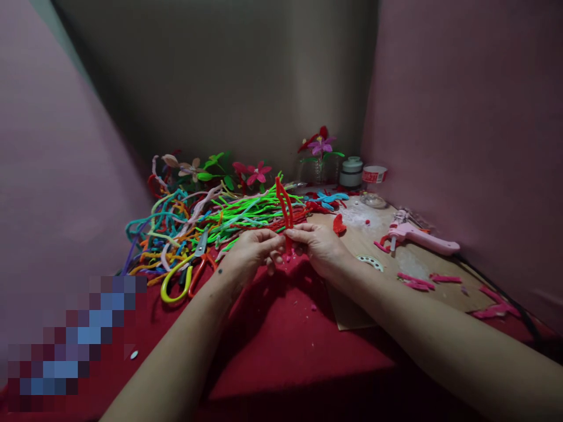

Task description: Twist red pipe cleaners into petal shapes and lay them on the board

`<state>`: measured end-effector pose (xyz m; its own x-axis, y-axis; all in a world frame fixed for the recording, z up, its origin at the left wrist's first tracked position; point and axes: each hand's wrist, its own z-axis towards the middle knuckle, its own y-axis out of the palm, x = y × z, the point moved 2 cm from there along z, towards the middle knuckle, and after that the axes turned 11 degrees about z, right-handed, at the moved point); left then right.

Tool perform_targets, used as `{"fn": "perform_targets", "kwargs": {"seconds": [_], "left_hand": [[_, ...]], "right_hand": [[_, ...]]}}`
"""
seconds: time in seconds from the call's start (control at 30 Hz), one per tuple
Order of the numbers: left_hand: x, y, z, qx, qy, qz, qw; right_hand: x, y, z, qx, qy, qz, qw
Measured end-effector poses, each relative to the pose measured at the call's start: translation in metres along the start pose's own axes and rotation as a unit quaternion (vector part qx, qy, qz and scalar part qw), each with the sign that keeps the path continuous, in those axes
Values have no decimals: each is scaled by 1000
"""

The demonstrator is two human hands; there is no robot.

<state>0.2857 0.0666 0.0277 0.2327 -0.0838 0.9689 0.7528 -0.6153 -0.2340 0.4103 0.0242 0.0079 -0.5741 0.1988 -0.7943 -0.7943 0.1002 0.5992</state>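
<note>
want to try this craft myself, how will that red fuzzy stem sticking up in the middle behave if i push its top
The red stem would probably bend but not flop, since its thin lengths stand up with their tops unsupported. It is likely light, being so slender. Its fuzzy-looking surface should help it resist slipping.

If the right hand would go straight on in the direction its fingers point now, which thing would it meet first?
Most likely the left hand, whose fingers lie just across from the right hand and the red pipe cleaner it holds; depth and whether the hands already touch are unclear.
</note>
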Motion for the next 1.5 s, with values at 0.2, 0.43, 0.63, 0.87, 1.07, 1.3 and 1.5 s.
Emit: {"fn": "perform_targets", "kwargs": {"seconds": [0.2, 0.43, 0.63, 0.87, 1.07, 1.3, 1.5], "left_hand": [[2, -6, 2, 13, 71, -58, 996], [15, -10, -4, 36, 147, 66, 986], [23, -13, -8, 7, 199, 244, 949], [21, -17, -9, 37, 238, 288, 927], [23, -17, -12, 43, 260, 316, 911], [27, -14, -16, 23, 298, 451, 841], [25, -4, -26, 101, 284, 717, 628]], "right_hand": [[1, 4, -4, -44, 71, -17, 996], [0, 3, -4, -57, 99, -28, 993], [-2, 1, -5, -87, 123, -47, 988], [-7, 4, -8, -108, 180, -2, 978], [-9, 4, -8, -95, 191, -12, 977], [-7, 1, -6, -99, 163, -85, 978], [0, -1, -2, -33, 62, -223, 972]]}}
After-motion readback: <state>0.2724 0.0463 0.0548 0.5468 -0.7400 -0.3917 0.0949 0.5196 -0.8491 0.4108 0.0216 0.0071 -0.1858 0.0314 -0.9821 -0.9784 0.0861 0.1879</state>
